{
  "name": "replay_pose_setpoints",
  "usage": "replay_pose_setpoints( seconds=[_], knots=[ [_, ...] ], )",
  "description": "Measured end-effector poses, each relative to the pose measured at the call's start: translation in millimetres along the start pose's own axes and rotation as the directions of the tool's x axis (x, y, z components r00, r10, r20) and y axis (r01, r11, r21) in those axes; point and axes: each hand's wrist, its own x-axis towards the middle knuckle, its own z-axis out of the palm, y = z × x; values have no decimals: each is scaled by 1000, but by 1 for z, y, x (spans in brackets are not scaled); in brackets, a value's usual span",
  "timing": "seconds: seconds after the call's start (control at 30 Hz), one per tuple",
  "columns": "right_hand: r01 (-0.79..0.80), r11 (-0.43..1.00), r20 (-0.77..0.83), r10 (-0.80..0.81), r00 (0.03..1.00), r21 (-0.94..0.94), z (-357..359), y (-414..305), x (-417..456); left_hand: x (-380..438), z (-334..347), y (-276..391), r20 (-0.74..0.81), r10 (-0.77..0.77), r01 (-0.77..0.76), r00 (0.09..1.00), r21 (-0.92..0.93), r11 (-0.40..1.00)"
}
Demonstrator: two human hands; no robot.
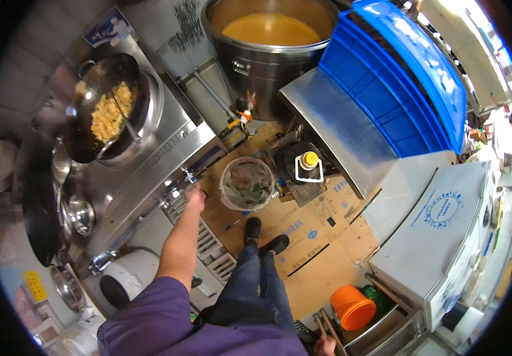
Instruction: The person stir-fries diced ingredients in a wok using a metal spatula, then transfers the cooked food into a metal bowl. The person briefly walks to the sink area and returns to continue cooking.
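Note:
My left hand (196, 199) reaches to the front edge of a stainless steel cooking range (173, 155), close to a metal knob (189, 176); its blurred fingers do not show whether they grip anything. On the range a black wok (75, 138) is tilted, with yellow, egg-like food (112, 111) and a metal ladle (127, 127) in it. At the bottom edge, what appears to be my right hand (325, 345) is partly cut off beside wooden handles (332, 330); its grip is unclear. A plastic-lined bin (247, 183) stands on the cardboard-covered floor.
A large steel pot (264, 66) of orange-brown liquid stands at the back. Blue plastic crates (385, 84) sit on a steel surface (340, 124). Beneath is a dark jug with a yellow cap (310, 159). An orange bucket (354, 307) stands lower right, near a white chest appliance (434, 227).

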Motion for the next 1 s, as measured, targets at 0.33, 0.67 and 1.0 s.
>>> replay_pose_setpoints(
  seconds=[0.33,0.67,1.0],
  knots=[
    [-204,972,6,206,979,-120,22,-35,-55,103,34,10,138,36,-6,990,-212,977],
    [-137,989,-58,141,988,63,18,-137,-53,100,7,1,302,107,-22,947,-273,962],
    [-20,920,-136,-37,990,-392,-43,-78,-55,-19,-17,-78,617,-482,493,622,170,853]
  ],
)
